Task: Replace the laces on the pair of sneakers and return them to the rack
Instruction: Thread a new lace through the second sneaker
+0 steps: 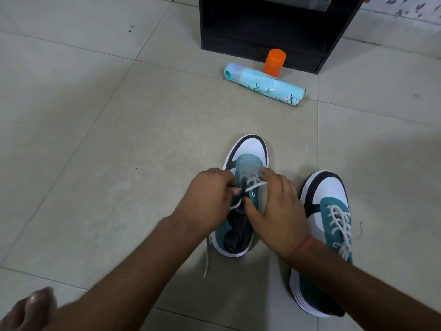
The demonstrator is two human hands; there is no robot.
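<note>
Right sneaker on the floor looks fully laced. Left sneaker, beside it, is partly laced. Left hand pinches the white lace; right hand grips the eyelet flap. Rack beyond awaits both.

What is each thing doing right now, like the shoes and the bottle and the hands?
Left sneaker: upright on the floor, partly laced.
Right sneaker: upright, fully laced.
White lace: pinched by the left hand, one end trailing on the floor.
Left hand: pinching the lace.
Right hand: steadying the left sneaker.
Blue spray can: lying on its side.
Orange cap: standing upright.
Black rack: open, dark inside.
</note>
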